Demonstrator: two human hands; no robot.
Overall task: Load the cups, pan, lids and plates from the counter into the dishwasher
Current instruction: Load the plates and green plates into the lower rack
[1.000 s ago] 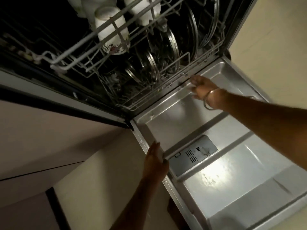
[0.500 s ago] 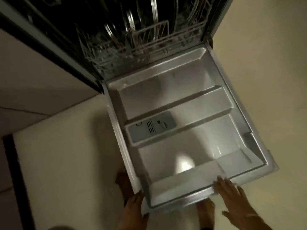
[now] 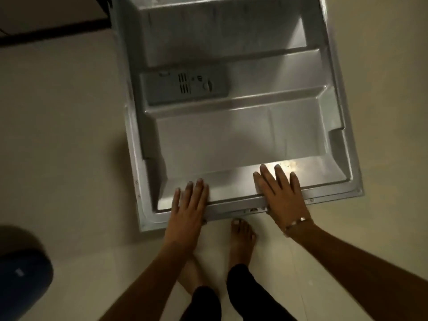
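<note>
Hands flat on the lowered grey metal dishwasher door [image 3: 231, 135].
Your left hand [image 3: 188, 205] and right hand [image 3: 280, 193] rest open-fingered on its near edge, gripping nothing, seemingly placed to lift it shut.

Open dishwasher door [image 3: 231, 140] lying flat, blocking the floor [image 3: 58, 135] ahead; bare floor either side; both hands spread on its near edge; dark blue object [image 3: 23, 279] low left.

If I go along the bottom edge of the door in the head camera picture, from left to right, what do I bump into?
Floor → left hand → bare door edge → right hand → door corner → floor again.
</note>
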